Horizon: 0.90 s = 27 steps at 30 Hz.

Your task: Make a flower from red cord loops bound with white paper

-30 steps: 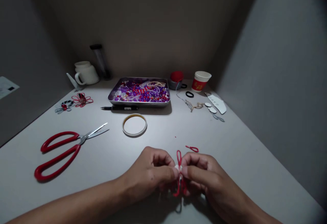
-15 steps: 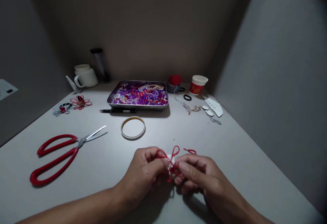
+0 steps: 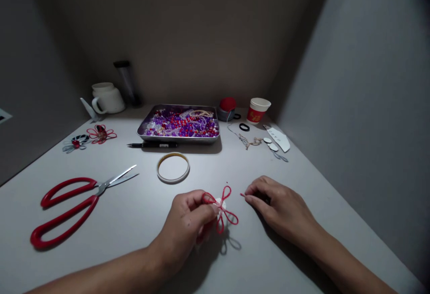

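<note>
My left hand pinches a small flower of red cord loops on a white disc, held just above the grey table. Several loops stick out to the right of my fingers. My right hand rests on the table to the right of the flower, fingertips closed on a short loose piece of red cord; most of that piece is hidden under the fingers.
Red-handled scissors lie at the left. A tape ring, a black pen and a metal tray of beads sit ahead. Finished cord flowers, a white mug, a paper cup and paper scraps lie further back.
My right hand let go of the red flower and moved right to the loose cord piece on the table. My left hand kept the flower, now turned so its loops spread out.
</note>
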{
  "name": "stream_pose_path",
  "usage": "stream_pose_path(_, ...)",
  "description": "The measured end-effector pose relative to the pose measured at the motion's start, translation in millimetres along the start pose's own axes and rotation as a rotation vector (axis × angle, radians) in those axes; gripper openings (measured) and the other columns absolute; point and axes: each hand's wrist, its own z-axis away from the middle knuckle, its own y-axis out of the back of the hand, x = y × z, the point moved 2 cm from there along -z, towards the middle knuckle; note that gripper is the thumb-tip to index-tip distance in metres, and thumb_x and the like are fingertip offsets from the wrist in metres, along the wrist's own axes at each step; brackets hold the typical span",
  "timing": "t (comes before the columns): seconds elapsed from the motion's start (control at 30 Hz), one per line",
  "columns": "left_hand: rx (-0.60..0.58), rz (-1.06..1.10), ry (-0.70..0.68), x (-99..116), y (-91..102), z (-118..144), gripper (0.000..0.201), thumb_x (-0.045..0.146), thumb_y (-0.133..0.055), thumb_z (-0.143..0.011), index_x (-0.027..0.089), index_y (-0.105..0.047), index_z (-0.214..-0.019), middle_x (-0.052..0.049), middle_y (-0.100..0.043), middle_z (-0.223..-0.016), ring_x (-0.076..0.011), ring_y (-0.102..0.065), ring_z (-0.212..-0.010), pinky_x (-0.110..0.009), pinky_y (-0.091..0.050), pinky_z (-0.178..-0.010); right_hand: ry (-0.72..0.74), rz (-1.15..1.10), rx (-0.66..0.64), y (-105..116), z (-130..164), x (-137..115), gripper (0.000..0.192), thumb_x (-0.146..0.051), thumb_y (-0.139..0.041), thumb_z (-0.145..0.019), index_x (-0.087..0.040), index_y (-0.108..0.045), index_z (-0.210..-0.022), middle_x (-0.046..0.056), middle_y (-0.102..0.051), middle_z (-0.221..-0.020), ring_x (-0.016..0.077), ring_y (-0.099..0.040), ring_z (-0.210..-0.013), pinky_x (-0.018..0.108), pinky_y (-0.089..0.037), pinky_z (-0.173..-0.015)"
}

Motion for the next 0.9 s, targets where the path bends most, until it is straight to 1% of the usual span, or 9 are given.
stream_pose_path(0.07, -0.022, -0.025, 0.010, 2, -0.4, 0, 0.014, 0.022, -0.053, -0.069, 0.015, -0.051, -0.057, 0.000, -0.055, -0.047, -0.0057, -0.035, -0.035, -0.019, -0.024, -0.036, 0.051, -0.026, 0.005, -1, 2, -4, 0.011, -0.021, -0.050, -0.079, -0.022, -0.058, -0.072, 0.001, -0.062, -0.080, 0.0191, -0.056, -0.073, 0.032, -0.040, -0.064)
stream_pose_path(0.13, -0.052, -0.055, 0.028, 5, -1.1, 1, 0.014, 0.021, -0.053, -0.068, 0.014, -0.052, -0.056, 0.001, -0.054, -0.045, -0.0053, -0.034, -0.035, -0.019, -0.023, -0.036, 0.060, -0.152, 0.020, 2, 4, -9, 0.011, -0.022, -0.048, -0.081, -0.021, -0.056, -0.073, 0.001, -0.060, -0.075, 0.0180, -0.054, -0.069, 0.031, -0.040, -0.062)
stream_pose_path(0.23, -0.109, -0.075, 0.062, 8, -2.8, 3, 0.014, 0.020, -0.053, -0.067, 0.014, -0.052, -0.055, 0.002, -0.050, -0.042, -0.0050, -0.033, -0.035, -0.019, -0.021, -0.036, -0.062, -0.507, -0.033, 5, 7, -16, 0.014, -0.028, -0.050, -0.081, -0.019, -0.057, -0.073, 0.000, -0.055, -0.064, 0.0142, -0.049, -0.057, 0.027, -0.038, -0.053)
stream_pose_path(0.33, -0.141, -0.075, 0.079, 10, -4.3, 2, 0.011, 0.020, -0.053, -0.065, 0.014, -0.052, -0.055, 0.003, -0.048, -0.042, -0.0052, -0.033, -0.036, -0.019, -0.021, -0.037, -0.160, -0.829, -0.113, 4, 11, -25, 0.011, -0.027, -0.061, -0.074, -0.019, -0.056, -0.070, -0.002, -0.053, -0.062, 0.0115, -0.045, -0.054, 0.024, -0.036, -0.050)
stream_pose_path(0.43, -0.129, -0.118, 0.093, 11, -4.1, 2, 0.009, 0.021, -0.053, -0.063, 0.014, -0.052, -0.056, 0.003, -0.048, -0.042, -0.0055, -0.033, -0.036, -0.019, -0.023, -0.036, -0.181, -1.023, -0.150, 0, 15, -31, 0.017, -0.022, -0.068, -0.067, -0.019, -0.051, -0.071, -0.003, -0.055, -0.065, 0.0116, -0.048, -0.059, 0.023, -0.038, -0.053)
stream_pose_path(0.53, -0.127, -0.152, 0.115, 12, -3.7, 3, 0.009, 0.021, -0.052, -0.061, 0.014, -0.053, -0.056, 0.003, -0.048, -0.042, -0.0060, -0.035, -0.036, -0.019, -0.025, -0.037, -0.228, -1.178, -0.257, -9, 18, -35, 0.028, -0.021, -0.070, -0.066, -0.020, -0.045, -0.078, -0.004, -0.056, -0.064, 0.0110, -0.050, -0.058, 0.023, -0.038, -0.052)
stream_pose_path(0.63, -0.133, -0.154, 0.120, 13, -4.2, 4, 0.008, 0.022, -0.052, -0.060, 0.014, -0.053, -0.056, 0.004, -0.046, -0.041, -0.0059, -0.035, -0.036, -0.018, -0.024, -0.036, -0.283, -1.260, -0.298, -16, 21, -38, 0.034, -0.022, -0.070, -0.066, -0.021, -0.039, -0.081, -0.005, -0.056, -0.062, 0.0102, -0.051, -0.054, 0.022, -0.037, -0.050)
stream_pose_path(0.77, -0.127, -0.154, 0.120, 15, -5.7, 3, 0.009, 0.022, -0.052, -0.059, 0.014, -0.052, -0.055, 0.004, -0.045, -0.041, -0.0054, -0.034, -0.037, -0.018, -0.024, -0.037, -0.307, -1.251, -0.250, -20, 23, -37, 0.035, -0.023, -0.069, -0.069, -0.022, -0.036, -0.081, -0.006, -0.056, -0.061, 0.0096, -0.050, -0.054, 0.021, -0.037, -0.049)
stream_pose_path(0.9, -0.124, -0.155, 0.117, 16, -6.4, 3, 0.009, 0.021, -0.052, -0.059, 0.014, -0.052, -0.054, 0.004, -0.045, -0.041, -0.0052, -0.034, -0.037, -0.018, -0.024, -0.037, -0.298, -1.260, -0.199, -20, 23, -36, 0.033, -0.024, -0.067, -0.071, -0.022, -0.035, -0.080, -0.006, -0.056, -0.062, 0.0084, -0.048, -0.052, 0.021, -0.035, -0.048)
